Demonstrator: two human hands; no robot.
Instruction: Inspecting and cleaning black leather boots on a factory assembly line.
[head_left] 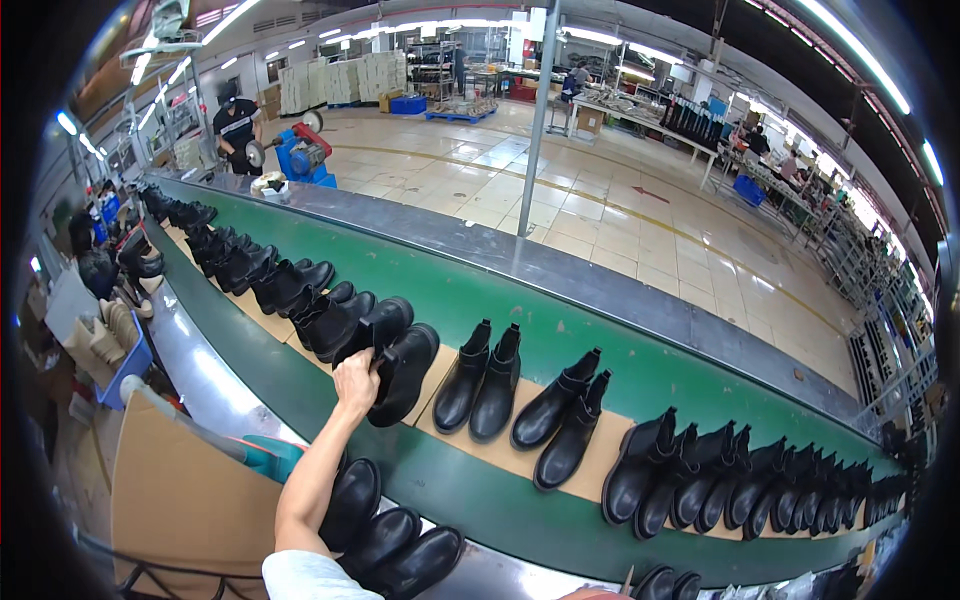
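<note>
My left hand (357, 380) reaches forward from the lower edge and grips a black ankle boot (403, 372) by its top, at the near side of the green conveyor belt (560, 335). Its twin boot (376, 328) stands just behind. Pairs of black boots run in a long row along the belt on tan sheets (505, 455), with one pair (480, 382) right of my hand and another pair (565, 422) beyond it. Three more black boots (385, 535) lie on the metal edge by my forearm. My right hand is out of sight.
A brown cardboard box (185, 495) stands at lower left. A grey pole (538, 130) rises behind the belt. A person (237, 125) works at a blue machine (300, 155) at the belt's far end. Other workers sit at far left (92, 262).
</note>
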